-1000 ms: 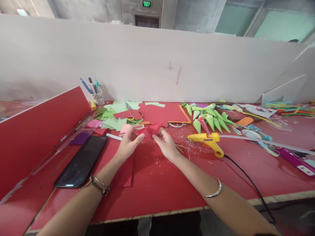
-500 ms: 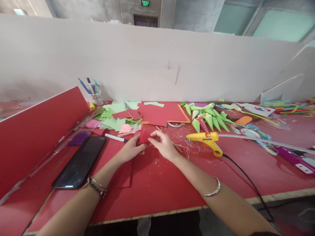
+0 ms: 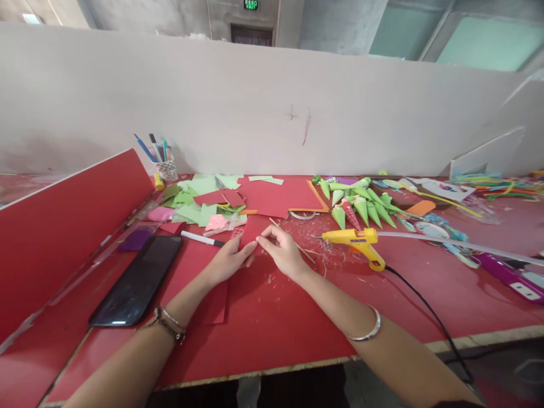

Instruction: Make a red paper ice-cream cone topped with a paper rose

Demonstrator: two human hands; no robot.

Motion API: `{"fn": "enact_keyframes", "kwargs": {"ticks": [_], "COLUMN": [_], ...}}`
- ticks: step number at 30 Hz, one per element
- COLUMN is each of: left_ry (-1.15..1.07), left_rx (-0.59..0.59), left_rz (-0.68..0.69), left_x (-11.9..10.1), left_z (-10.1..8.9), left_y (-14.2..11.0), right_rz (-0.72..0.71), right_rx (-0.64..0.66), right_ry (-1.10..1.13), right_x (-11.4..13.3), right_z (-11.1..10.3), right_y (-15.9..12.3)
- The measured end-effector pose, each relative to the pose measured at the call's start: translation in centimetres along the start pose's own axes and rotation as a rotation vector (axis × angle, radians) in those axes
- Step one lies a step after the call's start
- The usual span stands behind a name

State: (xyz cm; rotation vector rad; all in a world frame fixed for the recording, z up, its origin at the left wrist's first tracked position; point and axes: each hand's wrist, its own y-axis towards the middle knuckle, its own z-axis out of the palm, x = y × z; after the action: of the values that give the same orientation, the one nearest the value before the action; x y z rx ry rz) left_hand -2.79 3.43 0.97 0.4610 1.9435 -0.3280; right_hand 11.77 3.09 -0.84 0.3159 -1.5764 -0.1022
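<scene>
A small piece of red paper is pinched between both hands above the red tabletop, and a grid pattern shows at its left side. My left hand is closed on its lower left part. My right hand grips the right edge between thumb and forefinger. The two thumbs almost meet in front of the paper. Just left of my left hand lies a white marker with a dark end. A yellow hot glue gun rests to the right of my right hand, its nozzle pointing left.
A black phone lies at the left, near an upright red board. Green paper scraps and a pen cup are at the back left. Several green paper cones lie back right. A purple power strip is far right.
The red paper, first held between spread hands, has been turned upright and then lowered. Both hands have drawn closer together, with the thumbs now nearly touching. The glue gun has stayed put.
</scene>
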Motion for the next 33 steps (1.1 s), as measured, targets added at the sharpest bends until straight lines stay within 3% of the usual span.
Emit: {"fn": "enact_keyframes", "kwargs": {"ticks": [7,13,23,33], "left_ry": [-0.095,-0.150,-0.240,-0.188], "left_rx": [-0.045,-0.054,0.022,-0.217], "left_rz": [0.075,0.143,0.078,0.034], "left_x": [0.38,0.68,0.51,0.59], "left_z": [0.11,0.01,-0.19,-0.19], "left_y": [0.11,0.29,0.46,0.31], "right_rz": [0.064,0.139,0.050,0.068], "right_rx": [-0.042,0.213,0.278,0.220], "right_ry": [0.077,0.066,-0.017,-0.025], "right_x": [0.09,0.13,0.54,0.57], "right_z": [0.09,0.13,-0.21,-0.25], "right_y": [0.03,-0.19,-0.30,-0.36]}}
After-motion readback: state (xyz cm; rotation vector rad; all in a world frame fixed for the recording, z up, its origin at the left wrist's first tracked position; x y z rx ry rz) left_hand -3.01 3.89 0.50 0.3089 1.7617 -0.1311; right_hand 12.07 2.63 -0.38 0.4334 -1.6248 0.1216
